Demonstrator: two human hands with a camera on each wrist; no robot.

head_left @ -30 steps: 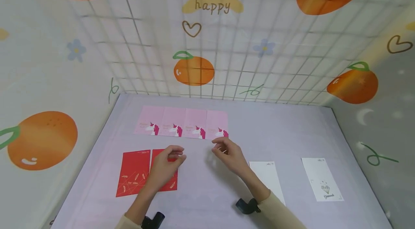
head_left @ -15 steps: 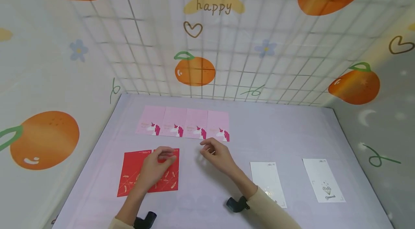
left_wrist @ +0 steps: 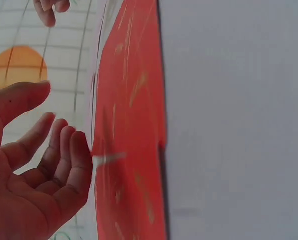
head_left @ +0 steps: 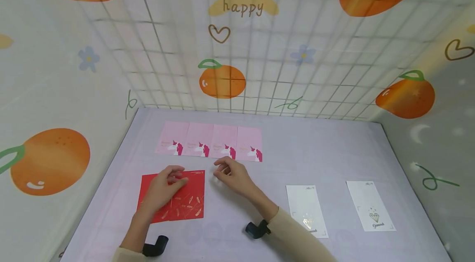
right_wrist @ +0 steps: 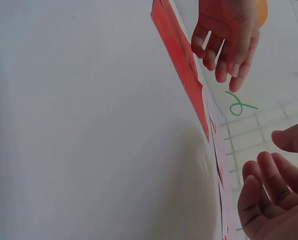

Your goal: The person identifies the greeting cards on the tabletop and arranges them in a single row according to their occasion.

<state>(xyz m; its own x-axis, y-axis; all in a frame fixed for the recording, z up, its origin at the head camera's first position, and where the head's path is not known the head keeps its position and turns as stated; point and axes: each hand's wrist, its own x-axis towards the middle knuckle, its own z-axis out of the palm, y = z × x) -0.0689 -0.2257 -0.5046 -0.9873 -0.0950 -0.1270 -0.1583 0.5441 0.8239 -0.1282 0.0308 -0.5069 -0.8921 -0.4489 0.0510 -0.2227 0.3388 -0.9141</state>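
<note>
A: Hands?

Me: Both empty. My left hand [head_left: 161, 190] has loosely bent fingers, grasping nothing. My right hand [head_left: 233, 174] is the same.

A: Where's the red?

Me: 2 flat red rectangular cards with gold print [head_left: 187, 198], paper by the look, side by side on the pale lilac tabletop [head_left: 230, 237]. Left hand is over them, hiding part of the join. Contact? Can't tell.

A: Axis?

Me: Long sides run away from me, so the join does too. Left wrist view shows a notch in the near edge at the join. Touching or overlapping there: can't tell.

A: Nearer hand?

Me: Left, mostly over the left card. Right hand is just right of the pair, by the far right corner, so the red lies to its left.

A: Around that?

Me: Row of 4 pink rectangular cards with unicorn prints [head_left: 224, 136] just beyond. 1 white rectangular card with a gold diamond [head_left: 305, 204] by my beige right sleeve [head_left: 297, 239]. A matching white card [head_left: 370, 206] well apart, farther right.
</note>
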